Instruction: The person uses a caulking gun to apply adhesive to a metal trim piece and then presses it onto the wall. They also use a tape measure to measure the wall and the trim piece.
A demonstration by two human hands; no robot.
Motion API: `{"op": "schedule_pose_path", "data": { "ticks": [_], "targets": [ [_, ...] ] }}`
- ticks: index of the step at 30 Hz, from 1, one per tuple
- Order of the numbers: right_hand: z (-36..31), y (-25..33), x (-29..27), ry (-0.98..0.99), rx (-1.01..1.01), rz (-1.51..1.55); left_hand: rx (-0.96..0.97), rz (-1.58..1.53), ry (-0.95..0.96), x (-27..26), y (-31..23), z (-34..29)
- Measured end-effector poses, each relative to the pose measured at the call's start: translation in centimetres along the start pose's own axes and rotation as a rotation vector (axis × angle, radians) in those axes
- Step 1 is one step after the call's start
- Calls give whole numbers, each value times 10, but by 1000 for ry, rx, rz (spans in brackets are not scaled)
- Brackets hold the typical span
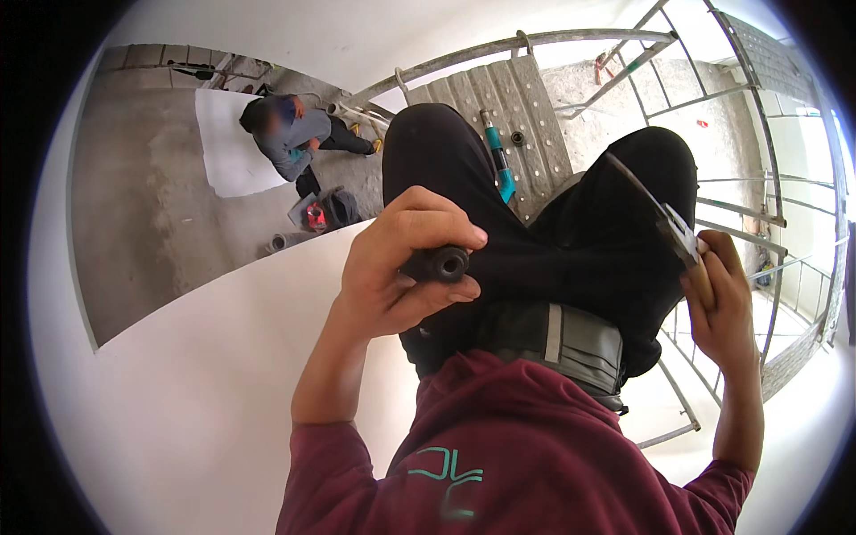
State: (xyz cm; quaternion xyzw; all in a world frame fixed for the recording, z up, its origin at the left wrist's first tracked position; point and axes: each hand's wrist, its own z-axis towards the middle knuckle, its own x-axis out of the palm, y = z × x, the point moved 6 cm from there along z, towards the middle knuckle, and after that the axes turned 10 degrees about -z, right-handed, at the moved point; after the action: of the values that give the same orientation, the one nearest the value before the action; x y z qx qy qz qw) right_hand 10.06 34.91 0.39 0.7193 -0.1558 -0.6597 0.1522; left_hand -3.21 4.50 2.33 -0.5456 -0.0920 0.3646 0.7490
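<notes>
My left hand point(379, 254) is closed around a black cylindrical piece point(448, 264) with a round hole in its end, held in front of my lap. Most of its length is hidden by the fingers. On the other side, my right hand point(724, 308) grips a flat trowel-like tool point(675, 234) by its pale wooden handle. Its long thin blade appears nearly edge-on and points up and left past my right knee. Between my knees, a teal and black hand-held tool point(497, 153) lies on the scaffold platform point(539, 102), beside a small black ring point(517, 138).
Metal scaffold frames point(774, 134) stand along the right, with a tubular rail point(481, 55) beyond the platform. A white wall point(205, 374) is close on my left. Below, another person point(290, 143) is near a white sheet point(218, 134) and a dark bag point(341, 207). A grey pouch point(584, 343) sits at my waist.
</notes>
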Motion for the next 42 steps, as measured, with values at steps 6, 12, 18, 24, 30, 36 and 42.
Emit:
{"op": "schedule_pose_path", "data": {
  "ticks": [6,12,18,24,30,36,42],
  "targets": [
    [62,6,9,3,64,5,-199,58,-400,-8,22,1],
    [213,-14,96,287,82,-13,-259,144,-350,-26,61,45],
    [338,-78,247,512,253,-93,-411,92,-297,-58,125,117],
    [332,-126,372,566,509,-40,-471,-222,-367,-77,198,209],
    [317,-118,403,491,494,-100,-522,184,-339,-86,225,216],
    [308,-129,421,500,473,-295,-668,203,-286,-90,210,230],
    [292,-113,421,248,331,-405,-519,97,-449,-97,232,211]
  ]
}}
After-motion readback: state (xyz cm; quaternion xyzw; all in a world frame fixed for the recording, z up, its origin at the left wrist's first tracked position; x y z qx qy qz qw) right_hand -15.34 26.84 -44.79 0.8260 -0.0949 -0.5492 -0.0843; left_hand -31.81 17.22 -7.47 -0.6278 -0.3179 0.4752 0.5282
